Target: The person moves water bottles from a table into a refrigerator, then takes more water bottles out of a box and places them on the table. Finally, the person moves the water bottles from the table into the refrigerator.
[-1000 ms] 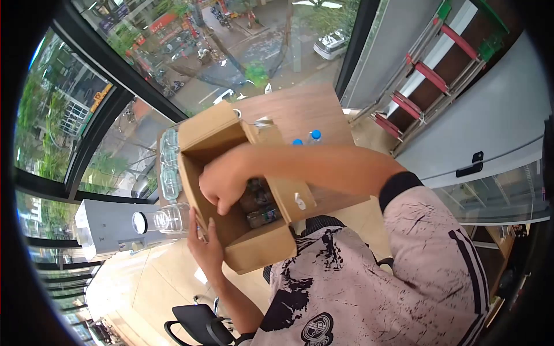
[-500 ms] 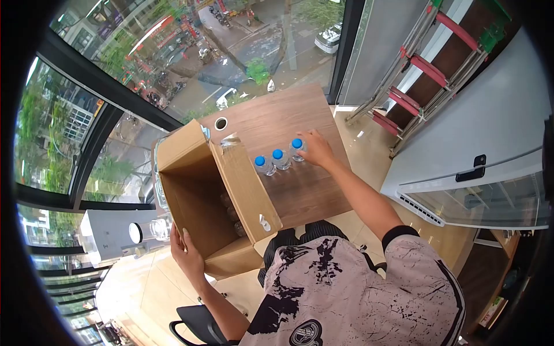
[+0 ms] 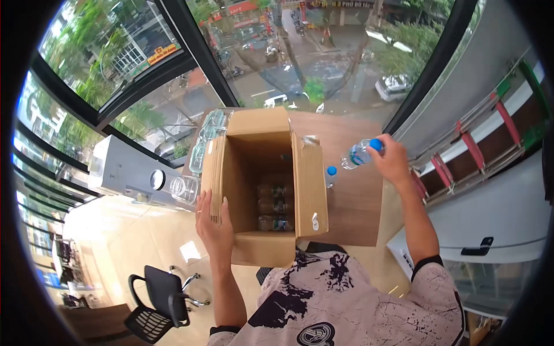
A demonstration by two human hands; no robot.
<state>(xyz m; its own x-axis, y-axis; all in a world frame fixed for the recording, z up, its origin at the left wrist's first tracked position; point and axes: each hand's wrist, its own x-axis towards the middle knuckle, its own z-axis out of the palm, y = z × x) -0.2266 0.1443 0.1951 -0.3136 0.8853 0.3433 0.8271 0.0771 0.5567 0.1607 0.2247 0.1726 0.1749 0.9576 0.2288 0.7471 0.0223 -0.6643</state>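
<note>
A clear plastic water bottle [image 3: 358, 154] with a blue cap hangs tilted over the table's right side, its cap end in the fingers of my right hand [image 3: 392, 158]. Closer to me, my left hand [image 3: 214, 225] grips the left flap of an open cardboard box [image 3: 311, 193], thumb on the inner side and fingers outside. Inside the box, several bottles [image 3: 274, 203] lie on their sides near the bottom. Another blue-capped bottle [image 3: 330, 177] stands on the table beside the right flap, which partly hides it.
The wooden table [image 3: 360, 219] stands against large windows. Clear plastic bottles [image 3: 206, 141] lie left of the box. A white machine [image 3: 124, 167] and a clear container [image 3: 184, 187] are further left. An office chair [image 3: 158, 303] stands behind on the left, a ladder [image 3: 473, 150] on the right.
My right hand has lifted a bottle off the table and tilted it. The camera view has turned, showing more of the box's inside. My left hand stays at the box's left side.
</note>
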